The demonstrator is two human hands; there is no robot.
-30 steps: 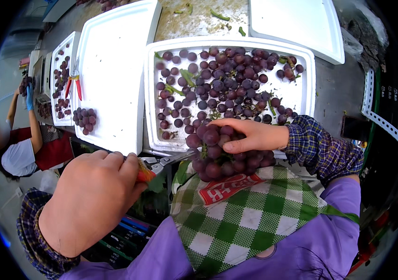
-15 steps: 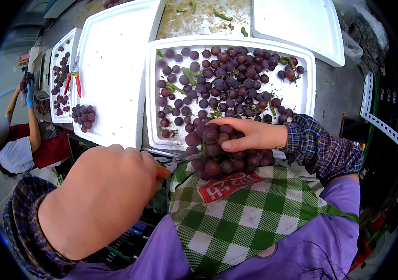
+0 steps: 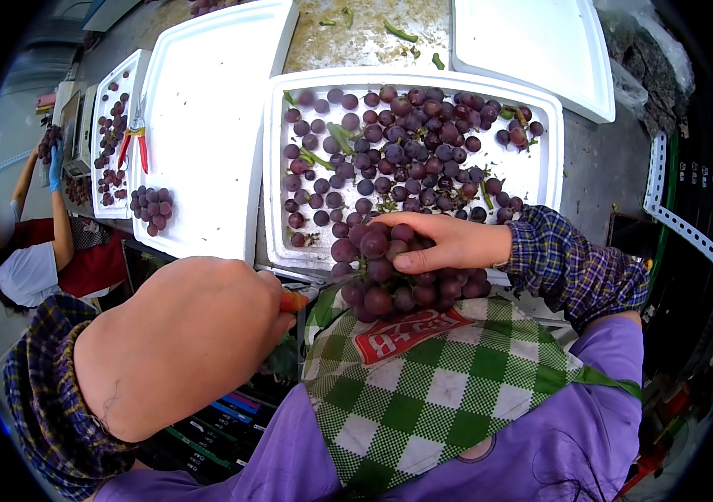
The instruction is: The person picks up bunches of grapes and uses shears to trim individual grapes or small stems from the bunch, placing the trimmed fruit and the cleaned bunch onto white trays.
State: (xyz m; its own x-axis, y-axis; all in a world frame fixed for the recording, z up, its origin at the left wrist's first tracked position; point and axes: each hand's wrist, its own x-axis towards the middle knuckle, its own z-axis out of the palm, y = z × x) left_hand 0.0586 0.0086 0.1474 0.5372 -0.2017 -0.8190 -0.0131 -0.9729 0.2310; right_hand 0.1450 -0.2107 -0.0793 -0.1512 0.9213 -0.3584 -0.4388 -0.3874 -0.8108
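My right hand is closed over a bunch of dark red-purple grapes, thumb on top, holding it at the near edge of a white foam tray. My left hand is a fist, back of the hand up, around snips with an orange handle. Their metal blades point toward the left side of the bunch; the tips are hard to make out. Many loose grapes and green stem pieces lie in the tray.
To the left stands a large white foam tray with a small grape bunch and red-handled pruning shears at its left edge. A narrower foam tray holds more grapes. At far left, a person handles grapes with a blue glove.
My left hand has drawn back slightly left with the snips, whose blades reached to the bunch's stem before. The right hand and the bunch have barely moved.
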